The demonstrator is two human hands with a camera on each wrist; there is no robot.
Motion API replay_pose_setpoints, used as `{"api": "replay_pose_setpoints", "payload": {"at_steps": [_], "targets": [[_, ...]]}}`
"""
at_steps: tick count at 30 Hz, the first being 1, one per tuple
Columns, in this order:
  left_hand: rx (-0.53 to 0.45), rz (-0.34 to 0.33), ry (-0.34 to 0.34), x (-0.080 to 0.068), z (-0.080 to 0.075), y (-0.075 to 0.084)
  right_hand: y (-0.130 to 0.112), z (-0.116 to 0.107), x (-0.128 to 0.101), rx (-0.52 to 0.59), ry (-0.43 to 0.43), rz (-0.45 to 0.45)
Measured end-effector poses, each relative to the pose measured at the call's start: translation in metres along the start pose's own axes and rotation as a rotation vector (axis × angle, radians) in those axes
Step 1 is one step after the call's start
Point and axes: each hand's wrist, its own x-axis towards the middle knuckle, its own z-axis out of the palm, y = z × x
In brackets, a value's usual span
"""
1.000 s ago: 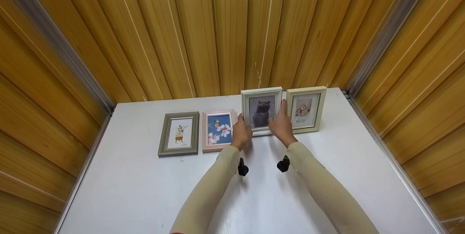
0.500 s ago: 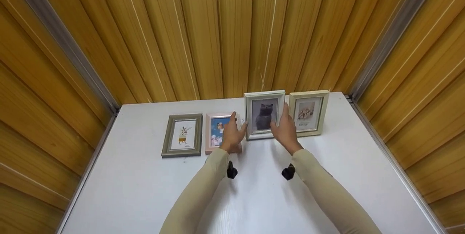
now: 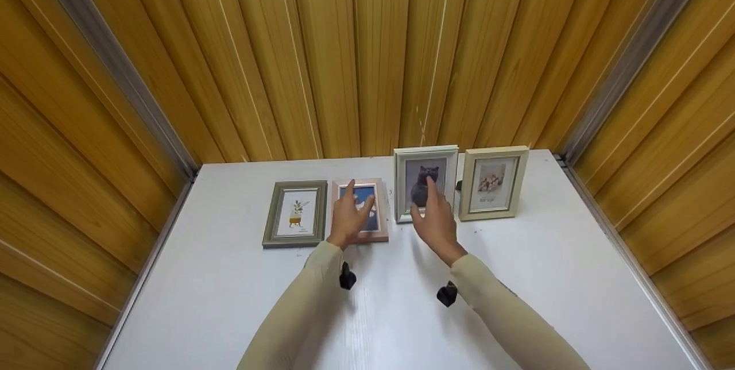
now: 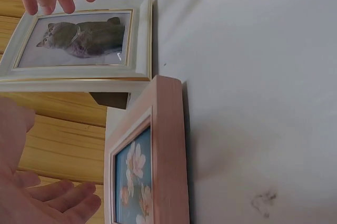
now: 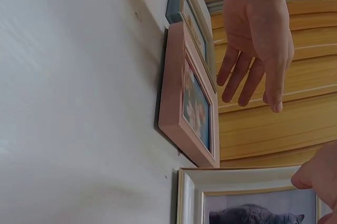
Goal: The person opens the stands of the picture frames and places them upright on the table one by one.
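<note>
Four frames in a row along the far edge of the white table point(image 3: 229, 312), backed by the wood-panelled wall point(image 3: 367, 54). Two standing at roughly 1 o'clock: the white frame with the grey cat point(image 3: 425, 184) and, just beside it at 2 o'clock, the cream frame point(image 3: 493, 182), each propped upright and facing forward, presumably on a back stand so the picture shows. Two lying flat at 11 o'clock: the pink frame with blossoms point(image 3: 362, 209) and, touching its left side, the grey-green frame point(image 3: 296, 214).

Hovering above the pink frame, left hand point(image 3: 348, 216), fingers spread and relaxed, gripping nothing; from the right wrist view, clearly above the glass, not on it. Lifted in front of the cat frame, right hand point(image 3: 434, 220), fingers straight and loose, holding nothing; contact with the frame hard to judge, likely just off it. Both palms wide, so cat frame seemingly standing on its own, and the pink one right under the left fingers.
</note>
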Motion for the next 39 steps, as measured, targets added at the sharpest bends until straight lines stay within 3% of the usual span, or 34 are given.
{"api": "replay_pose_setpoints", "payload": {"at_steps": [10,17,25,35,39], "targets": [[-0.025,-0.024,0.052,-0.007,-0.026,-0.017,-0.017,0.027,-0.012,0.004,-0.012,-0.075],[-0.003,-0.025,0.077,-0.01,-0.033,-0.03,-0.025,0.039,-0.015,0.031,-0.04,-0.128],[0.049,-0.051,0.076,-0.011,-0.041,-0.033,-0.032,0.048,-0.011,-0.005,-0.081,-0.117],[0.124,-0.177,0.0,0.003,-0.039,-0.031,-0.039,0.055,0.011,-0.09,-0.29,-0.055],[0.138,-0.262,-0.041,0.009,-0.039,-0.03,-0.042,0.058,0.02,-0.13,-0.337,-0.013]]}}
